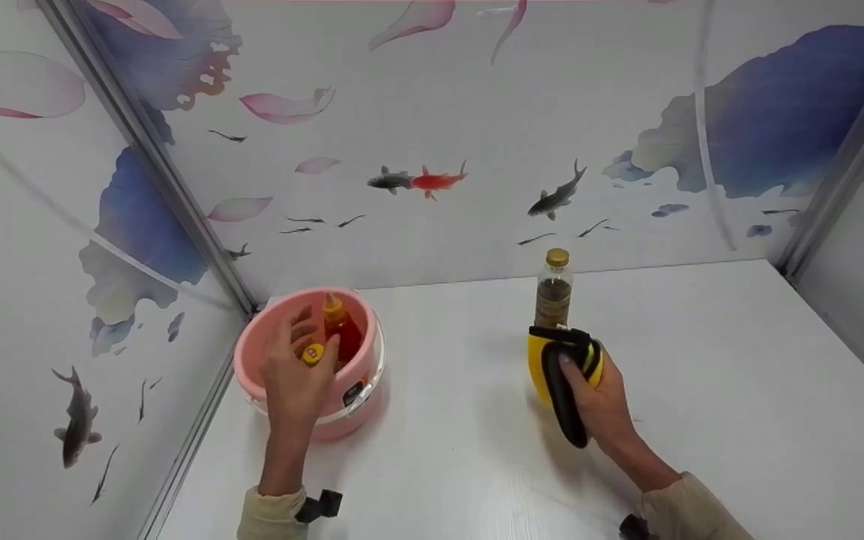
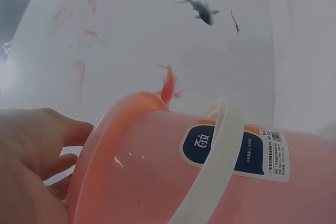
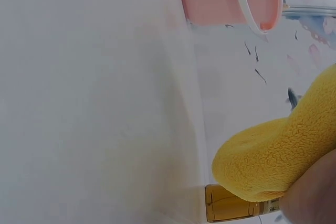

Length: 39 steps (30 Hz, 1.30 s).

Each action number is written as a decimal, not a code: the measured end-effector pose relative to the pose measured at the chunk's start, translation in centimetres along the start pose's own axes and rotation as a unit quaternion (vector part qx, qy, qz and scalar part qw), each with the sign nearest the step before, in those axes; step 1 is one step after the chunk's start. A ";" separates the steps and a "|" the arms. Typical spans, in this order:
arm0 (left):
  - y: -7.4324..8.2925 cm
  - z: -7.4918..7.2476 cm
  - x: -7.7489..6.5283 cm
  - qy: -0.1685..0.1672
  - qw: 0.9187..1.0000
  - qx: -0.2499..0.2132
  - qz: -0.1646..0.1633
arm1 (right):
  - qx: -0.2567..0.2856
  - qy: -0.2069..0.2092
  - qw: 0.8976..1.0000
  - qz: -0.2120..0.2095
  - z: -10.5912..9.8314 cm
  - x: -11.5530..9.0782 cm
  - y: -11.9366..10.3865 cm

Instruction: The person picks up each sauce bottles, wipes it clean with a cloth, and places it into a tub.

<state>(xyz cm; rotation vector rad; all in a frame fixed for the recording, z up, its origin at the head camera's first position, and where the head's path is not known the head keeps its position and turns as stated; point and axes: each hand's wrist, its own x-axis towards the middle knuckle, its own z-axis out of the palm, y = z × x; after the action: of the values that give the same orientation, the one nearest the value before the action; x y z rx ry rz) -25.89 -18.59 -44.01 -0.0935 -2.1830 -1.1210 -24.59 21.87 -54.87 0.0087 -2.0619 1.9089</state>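
Observation:
My left hand [image 1: 293,375] is over the mouth of a pink bucket [image 1: 252,367], fingers apart and slightly bent. A yellow round cap [image 1: 313,354] shows between its thumb and fingers, and I see no grip on it. In the left wrist view the fingertips pass behind the bucket's rim. Beside them in the bucket stands a bottle of red liquid [image 1: 345,337] with a yellow pointed top. My right hand [image 1: 603,397] grips a yellow plush duster [image 1: 537,371] by its black handle, thumb on top. The duster is in front of a clear bottle [image 1: 553,292] of amber liquid, partly covering it.
The bucket has a white handle [image 2: 212,166] hanging down its side. Both stand on a white table [image 1: 447,420], backed by printed panels [image 1: 439,97] with metal corner posts at left [image 1: 154,165] and right [image 1: 844,157].

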 end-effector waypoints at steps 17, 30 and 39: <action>2.7 3.1 -0.8 0.061 0.978 -0.052 0.190 | 0.001 0.000 1.000 0.000 -0.1 0.1 0.0; 4.8 12.2 -2.6 -0.145 0.964 -0.078 0.208 | 0.004 0.015 1.000 -0.006 -0.1 0.1 0.2; 4.0 20.3 -4.9 -0.268 0.953 -0.101 0.097 | 0.009 0.026 1.000 -0.005 -0.2 0.1 0.2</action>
<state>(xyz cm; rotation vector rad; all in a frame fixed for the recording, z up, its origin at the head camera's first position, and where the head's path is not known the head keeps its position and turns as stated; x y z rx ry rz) -31.53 0.11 -52.32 -0.7659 -2.4395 -1.3103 -24.71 22.15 -55.04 -0.0276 -2.0067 1.9019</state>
